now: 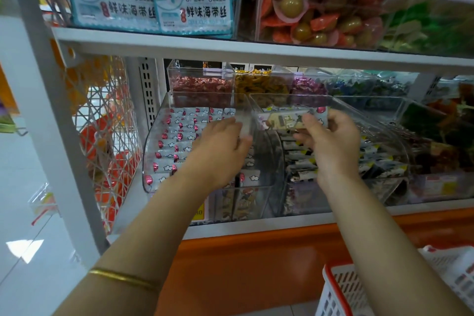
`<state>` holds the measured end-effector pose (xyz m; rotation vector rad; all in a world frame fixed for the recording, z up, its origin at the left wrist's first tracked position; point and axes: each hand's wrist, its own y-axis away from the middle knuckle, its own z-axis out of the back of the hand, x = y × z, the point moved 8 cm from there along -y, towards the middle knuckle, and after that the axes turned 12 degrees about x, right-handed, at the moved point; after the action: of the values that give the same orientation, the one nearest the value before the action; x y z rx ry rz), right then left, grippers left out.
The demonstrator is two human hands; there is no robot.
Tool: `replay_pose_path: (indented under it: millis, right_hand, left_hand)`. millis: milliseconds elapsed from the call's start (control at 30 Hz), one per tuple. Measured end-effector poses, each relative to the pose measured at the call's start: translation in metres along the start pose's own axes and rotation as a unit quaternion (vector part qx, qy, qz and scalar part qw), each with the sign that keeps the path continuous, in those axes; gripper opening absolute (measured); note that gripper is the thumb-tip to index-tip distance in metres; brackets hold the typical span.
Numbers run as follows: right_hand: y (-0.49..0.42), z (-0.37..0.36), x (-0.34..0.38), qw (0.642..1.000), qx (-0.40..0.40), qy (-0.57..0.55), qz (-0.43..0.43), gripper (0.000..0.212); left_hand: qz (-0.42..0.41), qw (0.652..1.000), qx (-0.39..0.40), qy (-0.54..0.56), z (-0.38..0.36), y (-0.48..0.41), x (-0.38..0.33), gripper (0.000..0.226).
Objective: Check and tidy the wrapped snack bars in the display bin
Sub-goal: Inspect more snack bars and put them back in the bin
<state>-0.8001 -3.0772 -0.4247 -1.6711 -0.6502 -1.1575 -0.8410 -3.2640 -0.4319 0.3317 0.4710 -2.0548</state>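
Two clear plastic display bins stand side by side on the lower shelf. The left bin (150, 151) holds rows of white snack bars with pink ends (177, 136). The right bin (384, 120) holds dark and white wrapped bars (300, 161). My right hand (333, 141) grips a few wrapped bars (287, 119) above the right bin, near its back wall. My left hand (223, 143) reaches over the left bin with fingers stretched forward, touching the clear divider wall between the bins (247, 120). It holds nothing that I can see.
Behind stand clear tubs of red (202, 84), yellow (259, 82) and purple (307, 84) candies. The white shelf edge (256, 51) hangs just above the bins. A white and red basket (341, 290) sits low right. A wire rack (107, 136) hangs at left.
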Motion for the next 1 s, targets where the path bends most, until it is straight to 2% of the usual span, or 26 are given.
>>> replay_pose_path:
  millis: [100,200,333,433,500,600,667,767,833,900,933,1000]
  right_hand:
    - [-0.013,-0.009,0.002,0.996,-0.006,0.089,0.024,0.012]
    - [-0.024,-0.036,0.015,0.969,0.046,0.219,0.101,0.017]
    - [-0.039,-0.088,0.027,0.876,0.18,0.413,0.172,0.023]
    - [-0.043,-0.119,0.015,0.798,0.274,0.515,0.148,0.032]
    - [-0.047,-0.13,0.01,0.776,0.298,0.54,0.128,0.033]
    - [-0.051,-0.139,0.009,0.773,0.309,0.54,0.126,0.032]
    - [-0.05,-0.144,0.001,0.753,0.338,0.552,0.118,0.031]
    - [-0.04,-0.149,-0.022,0.7,0.42,0.573,0.076,0.025]
    - [-0.033,-0.152,-0.034,0.63,0.463,0.62,0.065,0.022]
    - [-0.029,-0.153,-0.041,0.57,0.491,0.656,0.057,0.028]
    - [-0.029,-0.154,-0.043,0.559,0.5,0.66,0.045,0.033]
    - [-0.03,-0.154,-0.043,0.562,0.512,0.649,0.024,0.04]
  left_hand:
    - [-0.017,0.987,0.124,-0.104,-0.036,-0.007,-0.001,0.054]
    - [0.003,0.975,0.169,-0.145,-0.05,-0.01,0.007,0.059]
    - [0.019,0.973,0.171,-0.151,-0.046,-0.007,0.015,0.062]
    - [0.018,0.972,0.173,-0.159,-0.045,0.001,0.018,0.063]
    - [0.014,0.972,0.171,-0.16,-0.044,0.004,0.018,0.062]
    - [0.012,0.972,0.172,-0.158,-0.043,0.007,0.018,0.062]
    - [0.006,0.973,0.168,-0.159,-0.043,0.009,0.016,0.061]
    - [-0.004,0.976,0.152,-0.155,-0.039,0.011,0.013,0.06]
    - [-0.001,0.978,0.138,-0.157,-0.034,0.013,0.013,0.06]
    - [0.012,0.979,0.131,-0.155,-0.028,0.015,0.018,0.062]
    - [0.02,0.979,0.131,-0.153,-0.026,0.016,0.021,0.063]
    - [0.032,0.978,0.136,-0.153,-0.022,0.018,0.027,0.064]
